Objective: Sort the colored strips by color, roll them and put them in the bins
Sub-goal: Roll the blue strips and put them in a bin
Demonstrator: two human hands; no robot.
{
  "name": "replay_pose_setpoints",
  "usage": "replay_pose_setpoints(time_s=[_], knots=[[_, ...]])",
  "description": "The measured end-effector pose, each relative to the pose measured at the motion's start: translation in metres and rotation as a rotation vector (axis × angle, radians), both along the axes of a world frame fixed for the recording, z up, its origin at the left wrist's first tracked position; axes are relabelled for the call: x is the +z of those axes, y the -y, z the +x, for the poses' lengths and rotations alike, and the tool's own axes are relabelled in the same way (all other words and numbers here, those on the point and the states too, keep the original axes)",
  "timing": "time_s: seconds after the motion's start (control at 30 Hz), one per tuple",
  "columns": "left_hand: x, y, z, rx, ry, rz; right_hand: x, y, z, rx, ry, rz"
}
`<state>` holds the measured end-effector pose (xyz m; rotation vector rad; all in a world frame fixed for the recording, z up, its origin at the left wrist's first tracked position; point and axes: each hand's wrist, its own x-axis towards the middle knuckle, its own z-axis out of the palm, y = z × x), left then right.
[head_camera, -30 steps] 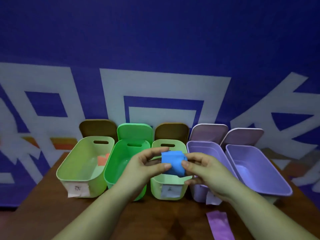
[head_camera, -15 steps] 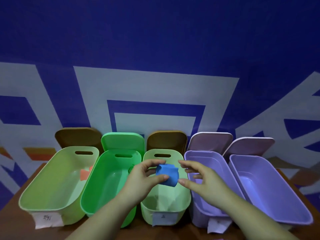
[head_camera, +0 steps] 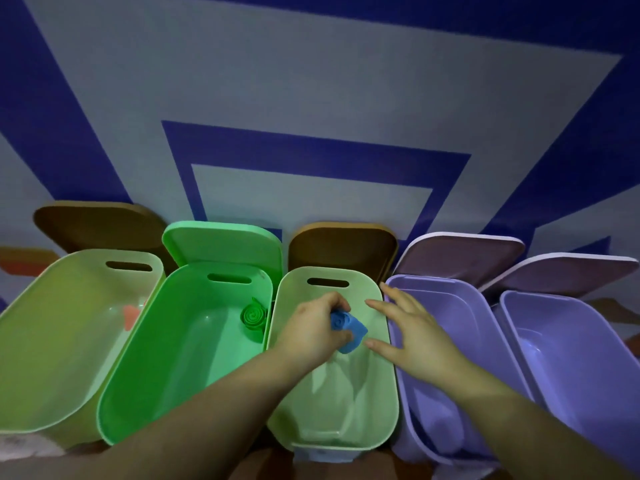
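Blue roll (head_camera: 347,327) lowered into bin (head_camera: 381,427), left hand (head_camera: 313,332) gripping (right spread)

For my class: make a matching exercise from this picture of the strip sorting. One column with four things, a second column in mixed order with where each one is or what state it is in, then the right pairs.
Things
1. blue roll
2. green roll
3. orange strip
4. right hand

Places or states
A. lies in the bright green bin
B. open, fingers spread, holding nothing
C. held by the left hand over the middle pale green bin
D. lies in the leftmost pale green bin

Pairs: 1-C, 2-A, 3-D, 4-B
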<state>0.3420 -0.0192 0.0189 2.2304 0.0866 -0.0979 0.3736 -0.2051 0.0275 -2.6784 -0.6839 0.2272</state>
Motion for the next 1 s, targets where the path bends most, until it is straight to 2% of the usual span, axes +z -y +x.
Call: replay_pose_setpoints(time_s=[0.3, 0.4, 0.57, 0.77, 1.0], knots=[[-0.020, 0.021, 0.047, -0.021, -0.099, 0.383, -0.014, -0.001, 0.017, 0.055, 0.027, -0.032], [-0.030, 0.023, 0.055, -0.081, -0.147, 0.441, -0.017, -0.001, 0.016, 0.051, 0.024, 0.003], [-0.047, 0.029, 0.054, -0.227, -0.127, 0.395, -0.019, -0.001, 0.014, 0.035, -0.015, 0.055], [-0.053, 0.028, 0.059, -0.164, -0.064, 0.281, -0.020, -0.003, 0.012, 0.039, -0.039, 0.103], [-0.056, 0.030, 0.060, -0.163, -0.016, 0.270, -0.021, -0.002, 0.013, 0.042, -0.050, 0.068]])
